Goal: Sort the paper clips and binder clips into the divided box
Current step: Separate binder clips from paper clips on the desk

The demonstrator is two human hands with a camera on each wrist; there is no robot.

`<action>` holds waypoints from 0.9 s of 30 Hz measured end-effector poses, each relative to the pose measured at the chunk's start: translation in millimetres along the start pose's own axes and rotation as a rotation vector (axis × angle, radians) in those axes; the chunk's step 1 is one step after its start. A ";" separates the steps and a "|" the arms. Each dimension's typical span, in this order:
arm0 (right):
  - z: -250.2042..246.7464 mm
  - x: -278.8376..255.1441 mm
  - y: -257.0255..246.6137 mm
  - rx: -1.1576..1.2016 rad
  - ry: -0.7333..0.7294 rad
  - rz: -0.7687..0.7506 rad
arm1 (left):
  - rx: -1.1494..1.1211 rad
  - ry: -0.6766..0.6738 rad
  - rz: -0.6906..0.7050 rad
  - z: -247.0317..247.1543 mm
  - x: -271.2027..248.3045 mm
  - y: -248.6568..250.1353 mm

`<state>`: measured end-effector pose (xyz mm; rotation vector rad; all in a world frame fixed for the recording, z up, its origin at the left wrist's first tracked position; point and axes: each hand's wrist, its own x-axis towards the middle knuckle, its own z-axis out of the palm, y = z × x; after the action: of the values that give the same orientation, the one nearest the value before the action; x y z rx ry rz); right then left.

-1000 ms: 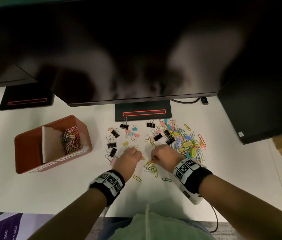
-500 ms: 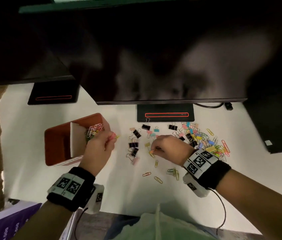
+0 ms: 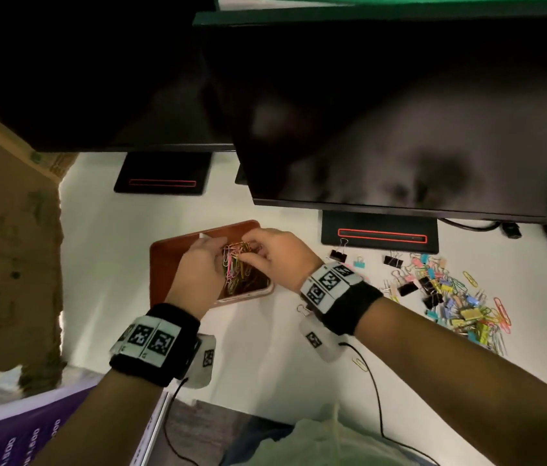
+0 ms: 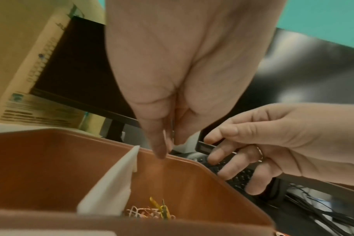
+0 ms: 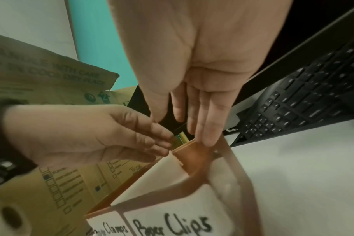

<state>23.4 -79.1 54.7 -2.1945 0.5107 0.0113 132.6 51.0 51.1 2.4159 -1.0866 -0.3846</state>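
The brown divided box (image 3: pixel 169 260) sits left of centre, split by a white divider (image 4: pixel 115 183). Its right compartment holds several coloured paper clips (image 3: pixel 238 277), labelled "Paper Clips" (image 5: pixel 172 226). Both hands hover over that compartment. My left hand (image 3: pixel 223 245) points down with thumb and finger together, pinching a thin paper clip (image 4: pixel 173 132); a yellow-green bit (image 5: pixel 181 138) shows at its fingertips. My right hand (image 3: pixel 258 250) holds nothing, its fingers (image 5: pixel 208 127) straight above the box's far rim. The mixed pile of paper clips and binder clips (image 3: pixel 450 297) lies to the right.
Dark monitors overhang the white desk, their stands (image 3: pixel 379 232) behind the box and pile. A cardboard carton (image 3: pixel 6 247) borders the left. A keyboard (image 5: pixel 303 99) lies under the monitor. A loose paper clip (image 3: pixel 361 363) and a wrist cable (image 3: pixel 376 398) lie near the front edge.
My left hand went from beside the box to over the paper clip compartment. My right hand left the loose clips and crossed left to the box. The head view swung left.
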 end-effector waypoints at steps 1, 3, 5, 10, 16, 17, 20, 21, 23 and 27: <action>-4.9 -11.2 9.3 -0.004 0.024 -0.015 | -0.040 0.024 0.061 0.7 -5.2 6.6; -18.7 -37.6 33.5 -0.065 0.034 -0.007 | -0.119 -0.053 0.152 8.6 -18.1 21.2; -31.9 -66.8 64.9 -0.142 0.011 0.025 | -0.159 -0.192 0.227 25.1 -31.6 35.2; -53.2 -144.3 135.1 -0.289 -0.179 0.221 | -0.096 -0.495 0.302 88.8 -65.2 72.0; -54.6 -214.3 170.5 -0.316 -0.306 0.326 | 0.065 -0.650 0.234 140.4 -85.1 84.6; -52.0 -221.7 173.6 -0.305 -0.310 0.330 | 0.081 -0.639 0.228 144.5 -86.6 85.0; -37.5 -234.8 179.3 -0.315 -0.335 0.327 | 0.098 -0.604 0.211 153.3 -89.5 85.2; -31.4 -236.9 181.4 -0.316 -0.333 0.324 | 0.101 -0.601 0.206 155.7 -90.0 85.0; -23.2 -238.0 183.9 -0.307 -0.305 0.327 | 0.094 -0.601 0.174 160.1 -90.0 83.7; -20.9 -234.7 185.4 -0.307 -0.253 0.303 | 0.080 -0.600 0.229 167.2 -87.5 81.8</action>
<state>-262.6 -112.8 -28.8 -2.3427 0.7295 0.5549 -47.1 20.6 -44.1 2.2575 -1.6319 -1.0452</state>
